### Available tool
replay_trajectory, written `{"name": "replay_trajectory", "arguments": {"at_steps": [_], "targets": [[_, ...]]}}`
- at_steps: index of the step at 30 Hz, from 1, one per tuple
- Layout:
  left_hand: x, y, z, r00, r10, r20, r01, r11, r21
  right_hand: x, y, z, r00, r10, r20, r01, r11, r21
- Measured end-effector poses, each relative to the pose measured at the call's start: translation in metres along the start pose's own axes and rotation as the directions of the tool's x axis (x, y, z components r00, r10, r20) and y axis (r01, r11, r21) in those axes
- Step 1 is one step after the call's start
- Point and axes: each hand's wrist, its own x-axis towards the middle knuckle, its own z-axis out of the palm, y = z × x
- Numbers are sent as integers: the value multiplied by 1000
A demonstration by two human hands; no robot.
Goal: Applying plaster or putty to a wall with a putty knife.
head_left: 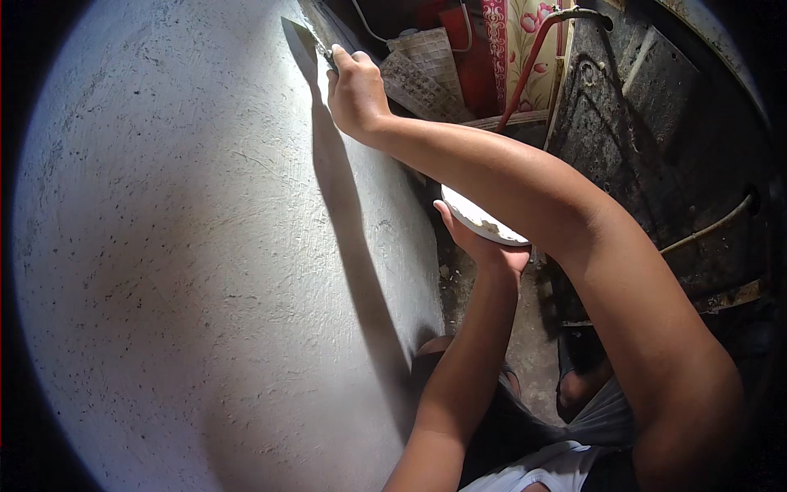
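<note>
My right hand (358, 92), arm stretched across to the upper left, is closed around the handle of a putty knife (300, 39). The knife's wide blade lies against the whitish plastered wall (221, 246), close to its far edge. Lower down, under my right forearm, my left hand (485, 246) supports a shallow white dish (500, 238) from below, its thumb at the rim. White paste shows along the dish's edge. My right forearm hides part of the dish, so I cannot see all of what lies in it.
Beyond the wall edge stand grimy grey grid-patterned panels (426, 70) and a flower-printed sheet (529, 53). A bent red metal tube (533, 61) leans near a large dark, rusty panel (656, 139) on the right. Between wall and panel runs a narrow strip of floor (537, 353) by my feet.
</note>
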Motion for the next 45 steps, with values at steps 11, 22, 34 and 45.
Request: {"name": "replay_trajectory", "arguments": {"at_steps": [11,22,34,45], "targets": [[1,-9,3,994,67,90,-71,996,49,-2,52,-20,941,-260,215,264,965,14],[13,-14,-11,979,47,196,-46,999,-9,36,60,-84,909,185,374,-184,982,-41],[3,-11,8,989,134,-59,-129,988,88,12,-21,-19,910,74,408,-52,996,-66],[9,-23,0,985,108,136,-120,989,83,75,41,-71,930,7,367,130,929,-346]]}}
